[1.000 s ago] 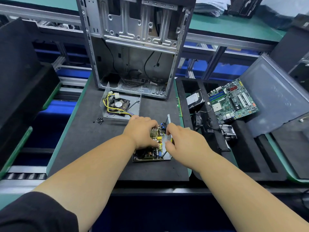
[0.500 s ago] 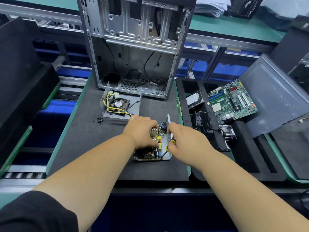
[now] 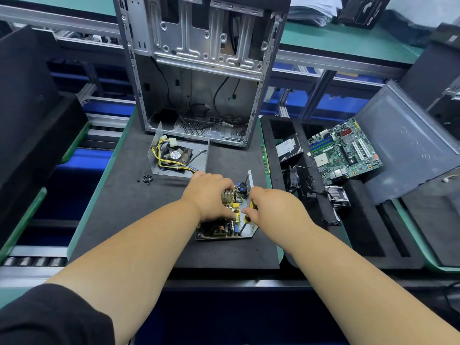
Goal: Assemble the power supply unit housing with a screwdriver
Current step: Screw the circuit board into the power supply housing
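Several screws [image 3: 147, 179], probably, beside fan housing [image 3: 179, 155]

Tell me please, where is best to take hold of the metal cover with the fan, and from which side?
Probably grip the metal cover by its upright left wall, coming from above. That wall edge stands free, while yellow wires and the fan fill the floor.
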A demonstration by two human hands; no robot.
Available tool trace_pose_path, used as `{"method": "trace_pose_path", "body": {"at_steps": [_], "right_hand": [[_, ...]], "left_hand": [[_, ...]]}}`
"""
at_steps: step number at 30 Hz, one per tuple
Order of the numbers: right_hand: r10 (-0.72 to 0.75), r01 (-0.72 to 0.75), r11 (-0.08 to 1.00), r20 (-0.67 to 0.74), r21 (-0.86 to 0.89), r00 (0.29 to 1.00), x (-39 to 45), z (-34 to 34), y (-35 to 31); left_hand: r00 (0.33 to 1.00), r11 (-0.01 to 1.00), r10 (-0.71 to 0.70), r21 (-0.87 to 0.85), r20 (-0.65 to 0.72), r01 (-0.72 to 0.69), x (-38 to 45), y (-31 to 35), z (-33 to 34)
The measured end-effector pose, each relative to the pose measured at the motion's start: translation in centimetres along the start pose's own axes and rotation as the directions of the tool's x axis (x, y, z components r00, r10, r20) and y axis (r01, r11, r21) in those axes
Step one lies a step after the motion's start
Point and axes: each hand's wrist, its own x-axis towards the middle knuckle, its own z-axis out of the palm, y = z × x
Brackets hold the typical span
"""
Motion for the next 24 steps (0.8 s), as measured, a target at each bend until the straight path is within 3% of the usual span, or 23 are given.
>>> {"method": "trace_pose_path", "body": {"at_steps": [12,16,21,24], "right_hand": [[0.173,-0.175,0.983,-0.026,-0.052,0.984,0.2,1.1,-0.4],[0.149,-0.152,0.986,-0.038,-0.064,0.988,0.4,1.2,-0.4],[0.049,-0.046,0.985,-0.013,0.167,0.999,0.0,0.9,0.7],[-0.042,0.036,0.974,0.023,0.221,0.999,-0.4,0.1,1.4]], "left_hand": [[1.000,1.000,-0.013,0.002,-0.005,0.013,0.0,0.2,-0.1],[1.000,1.000,-0.022,0.004,0.001,0.022,-0.3,0.5,-0.4],[0.995,0.999,-0.005,0.055,0.100,-0.001,-0.4,1.0,-1.5],[0.996,0.986,-0.020,-0.165,0.087,0.034,-0.9,1.5,-3.1]]}}
